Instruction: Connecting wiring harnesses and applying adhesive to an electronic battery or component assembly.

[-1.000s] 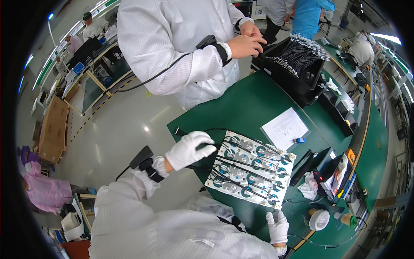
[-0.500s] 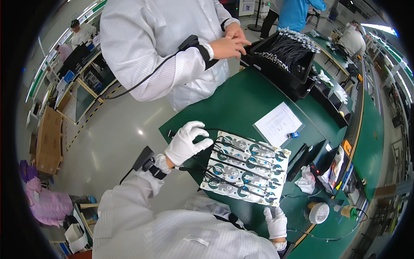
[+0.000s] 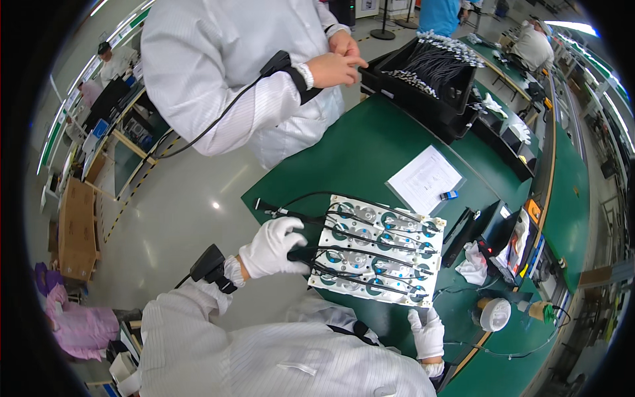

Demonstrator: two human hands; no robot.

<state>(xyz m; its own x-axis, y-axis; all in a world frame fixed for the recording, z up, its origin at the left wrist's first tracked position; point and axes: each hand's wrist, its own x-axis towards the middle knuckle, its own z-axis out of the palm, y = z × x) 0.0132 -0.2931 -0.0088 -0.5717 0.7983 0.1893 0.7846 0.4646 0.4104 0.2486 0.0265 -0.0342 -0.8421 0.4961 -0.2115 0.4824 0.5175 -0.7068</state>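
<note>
A white plate (image 3: 337, 239) with rows of round silver and green parts and blue dots lies on the green table. Several black cables (image 3: 367, 241) run lengthwise across it, their loose ends reaching past its left edge. My white-gloved left hand (image 3: 272, 248) is beside that edge, fingers curled round the ends of the lower cables; the palm hides those ends. Just above it, a black connector (image 3: 266, 206) lies near the table's left corner. At the plate's near right corner, my white-gloved right hand (image 3: 426, 333) rests with fingers apart, tips close to the edge.
Across the table (image 3: 317, 162) stands a co-worker (image 3: 218, 73), hands together near a black bin (image 3: 423, 99) of cables. A paper sheet (image 3: 423, 178) and small blue item (image 3: 449, 195) lie beyond the plate. To the right are a crumpled white cloth (image 3: 472, 264) and a round white-topped container (image 3: 495, 315).
My left hand has moved down and left onto the lower cable ends, its fingers curling. The upper cables and connector have come into view above it. My right hand has barely moved.
</note>
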